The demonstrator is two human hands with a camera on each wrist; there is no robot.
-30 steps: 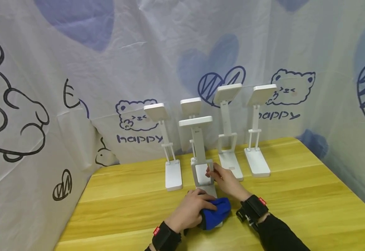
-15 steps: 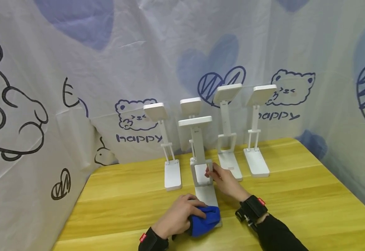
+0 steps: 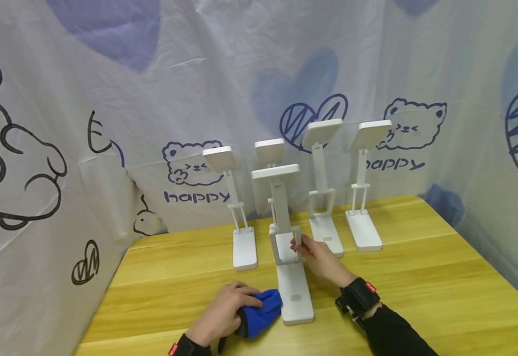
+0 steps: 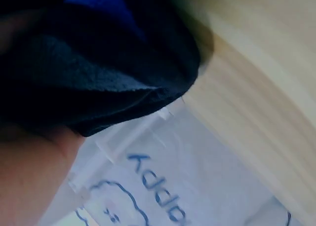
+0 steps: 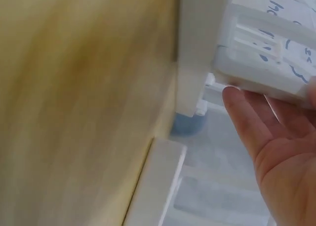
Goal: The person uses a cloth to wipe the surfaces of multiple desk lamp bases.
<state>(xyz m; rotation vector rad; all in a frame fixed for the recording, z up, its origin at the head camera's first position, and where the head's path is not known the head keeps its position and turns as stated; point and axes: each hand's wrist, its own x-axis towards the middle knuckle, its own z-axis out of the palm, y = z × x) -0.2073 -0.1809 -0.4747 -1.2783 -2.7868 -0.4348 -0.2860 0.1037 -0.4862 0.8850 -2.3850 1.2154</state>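
My left hand [image 3: 224, 310] grips a bunched blue and black cloth [image 3: 263, 314] on the table, left of the front lamp's base. Dark folds of the cloth [image 4: 98, 67] fill the upper left of the left wrist view. The white folding desk lamp [image 3: 296, 289] in front stands upright, its flat head tipped forward. My right hand [image 3: 323, 258] pinches the right side of its hinged support frame. In the right wrist view, the fingertips of my right hand [image 5: 281, 147] touch the edge of that frame [image 5: 266, 77].
Behind stand several similar white lamps: one at left [image 3: 244, 247], one partly hidden behind the front lamp [image 3: 270, 151], and two at right [image 3: 325, 232] [image 3: 363, 230]. The yellow wood-grain table [image 3: 165, 277] meets a printed white curtain [image 3: 223, 99] at the back.
My left hand has slid left with the cloth, from on top of the lamp's base to beside it. The base now shows fully. The right hand and the lamps keep their places.
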